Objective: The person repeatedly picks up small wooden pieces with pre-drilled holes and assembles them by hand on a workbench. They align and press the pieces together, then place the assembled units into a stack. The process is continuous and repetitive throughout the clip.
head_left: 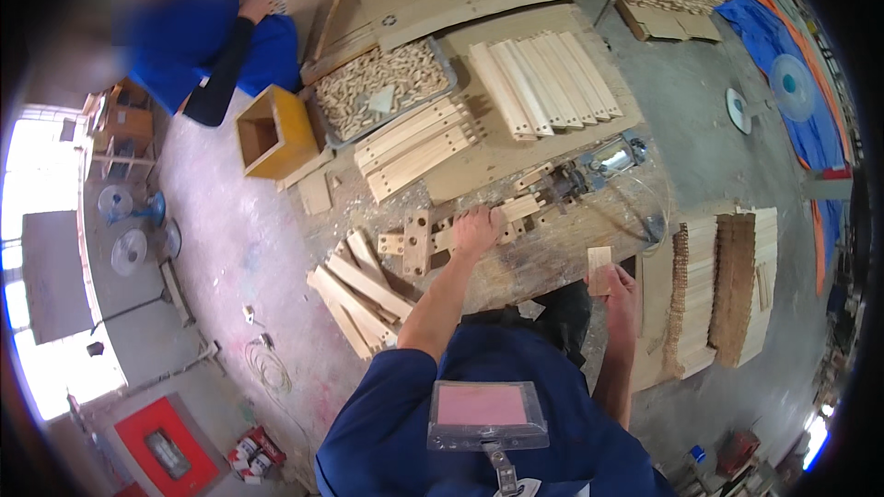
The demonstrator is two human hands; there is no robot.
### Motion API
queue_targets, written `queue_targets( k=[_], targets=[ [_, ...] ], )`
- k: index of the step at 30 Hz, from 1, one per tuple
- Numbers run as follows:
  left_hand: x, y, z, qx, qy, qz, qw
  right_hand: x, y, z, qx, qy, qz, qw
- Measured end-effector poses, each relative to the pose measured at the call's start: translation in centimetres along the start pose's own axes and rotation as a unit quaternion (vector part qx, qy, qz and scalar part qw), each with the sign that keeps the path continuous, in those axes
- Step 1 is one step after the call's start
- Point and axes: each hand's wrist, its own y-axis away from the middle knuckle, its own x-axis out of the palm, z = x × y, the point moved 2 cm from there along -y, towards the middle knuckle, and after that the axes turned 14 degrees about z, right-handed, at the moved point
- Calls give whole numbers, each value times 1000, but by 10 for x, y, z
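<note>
My left hand point(477, 231) is closed over a pale wooden strip point(521, 208) lying in a wooden jig on the workbench. Left of that hand stands the jig's upright block with round holes point(417, 243). A metal clamp device point(569, 184) sits at the strip's far right end. My right hand point(621, 287) is off the bench's near right side and pinches a short, flat wooden board point(599, 270), held upright. The fingertips of my left hand are partly hidden by the wood.
A tray of wooden dowels point(387, 83), drilled slats point(543, 83), and shorter boards point(414, 147) lie on the far bench. A yellow box point(274, 133) stands left. Loose slats point(354, 290) lie near left; stacked boards point(698, 290) stand right. A co-worker in blue point(207, 32) sits far left.
</note>
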Motion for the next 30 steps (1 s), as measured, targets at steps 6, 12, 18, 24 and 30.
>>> queue_targets(
  k=[6,12,18,24,30],
  targets=[
    [4,-3,-1,42,11,-14,999,10,-37,8,11,-20,-38,999],
    [3,-8,0,48,11,-21,999,14,-77,20,54,10,-23,998],
    [2,-6,3,46,-3,-34,998,20,-100,29,55,9,-4,998],
    [0,-4,2,57,11,-55,997,35,-103,16,57,1,20,998],
    [-13,-1,-13,81,56,-72,993,30,-109,-2,72,-30,-14,997]
  ],
)
